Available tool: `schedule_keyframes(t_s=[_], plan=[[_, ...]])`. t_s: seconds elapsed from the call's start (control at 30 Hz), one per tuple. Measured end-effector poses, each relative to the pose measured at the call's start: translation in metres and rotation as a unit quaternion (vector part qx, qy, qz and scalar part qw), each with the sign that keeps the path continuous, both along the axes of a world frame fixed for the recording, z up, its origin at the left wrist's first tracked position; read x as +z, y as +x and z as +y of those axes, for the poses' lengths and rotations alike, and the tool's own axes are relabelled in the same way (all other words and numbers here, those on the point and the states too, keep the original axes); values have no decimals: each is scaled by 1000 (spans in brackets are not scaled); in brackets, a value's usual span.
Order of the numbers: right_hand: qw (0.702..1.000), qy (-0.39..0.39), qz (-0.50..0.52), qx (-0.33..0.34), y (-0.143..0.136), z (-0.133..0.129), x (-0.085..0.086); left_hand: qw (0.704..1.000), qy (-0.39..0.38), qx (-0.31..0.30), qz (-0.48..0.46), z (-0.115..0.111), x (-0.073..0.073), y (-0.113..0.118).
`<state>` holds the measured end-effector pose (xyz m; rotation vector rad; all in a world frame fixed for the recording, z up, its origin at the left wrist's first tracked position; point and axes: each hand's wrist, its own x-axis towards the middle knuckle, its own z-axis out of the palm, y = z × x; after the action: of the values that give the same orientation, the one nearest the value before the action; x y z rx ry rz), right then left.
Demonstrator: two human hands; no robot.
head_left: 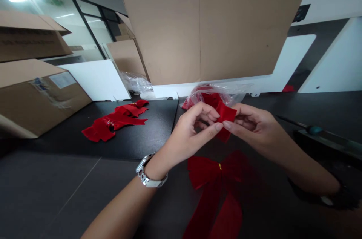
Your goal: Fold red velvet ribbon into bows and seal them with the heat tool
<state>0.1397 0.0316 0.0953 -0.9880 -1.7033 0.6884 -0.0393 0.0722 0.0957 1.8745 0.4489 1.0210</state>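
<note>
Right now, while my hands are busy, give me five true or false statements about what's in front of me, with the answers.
1. The left hand and right hand both touch one piece of red fabric. True.
2. The silver watch is on the right wrist. False: the watch is on the left wrist.
3. A red bow with a gold-coloured tie lies lower in the picture than the hands. True.
4. The clear plastic bag has only blue material in it. False: red material shows in the bag.
5. The closed cardboard box at the left has a pale label. True.
</note>
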Motion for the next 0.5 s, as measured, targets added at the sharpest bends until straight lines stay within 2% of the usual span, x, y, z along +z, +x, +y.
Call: schedule_keyframes(t_s=[0.17, 0.5], plan=[[999, 22, 2, 27, 0, -1, -1, 999, -28, 4, -17, 5, -3, 3], [1000, 16, 14, 18, -5, -2, 0, 998, -34, 13, -57, 10, -10, 5]])
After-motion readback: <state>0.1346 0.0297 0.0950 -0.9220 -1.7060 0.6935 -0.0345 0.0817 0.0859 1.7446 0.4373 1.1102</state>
